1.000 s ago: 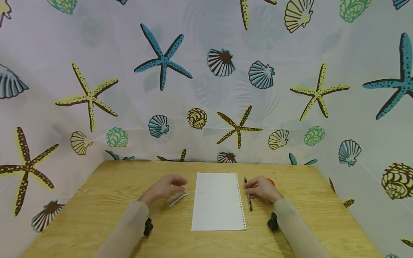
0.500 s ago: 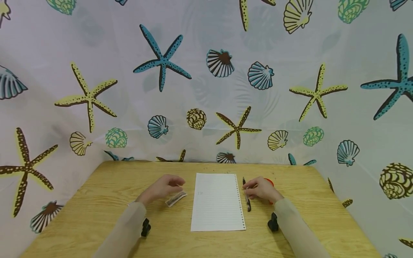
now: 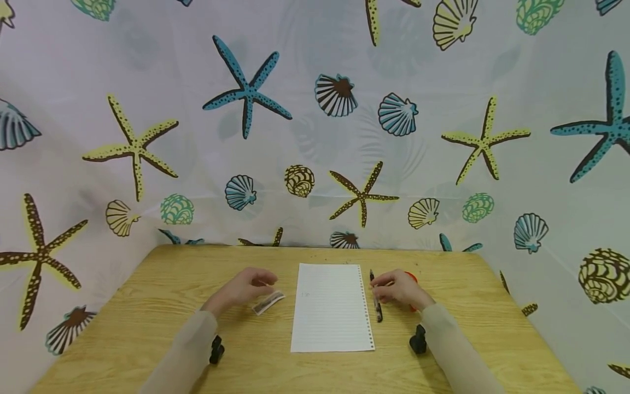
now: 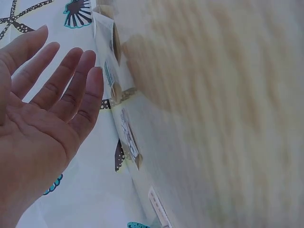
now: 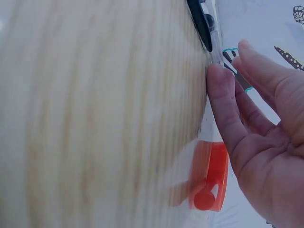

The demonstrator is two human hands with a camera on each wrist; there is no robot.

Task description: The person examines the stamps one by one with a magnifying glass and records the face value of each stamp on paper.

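Note:
My left hand (image 3: 243, 287) hovers over the table left of the paper, fingers loosely bent and holding nothing; its bare palm (image 4: 42, 128) shows in the left wrist view. Beside its fingertips lies a small white-and-dark strip (image 3: 268, 302). A lined sheet of paper (image 3: 333, 309) with faint marks near its left edge lies in the middle. On the right, my right hand (image 3: 400, 288) is at a dark pen (image 3: 377, 306), which also shows as a dark clip end (image 5: 201, 23) just past the fingertips. Whether they touch it is unclear. An orange-red plastic object (image 5: 209, 175) is partly hidden behind this hand.
The wooden table (image 3: 275, 372) ends against a hanging cloth (image 3: 315, 142) printed with starfish and shells, which also runs along both sides. Some small packet-like pieces (image 4: 129, 137) appear at the table's far side in the left wrist view.
My left hand has drawn back slightly to the left, away from the paper and the strip. The right hand stays almost still by the pen.

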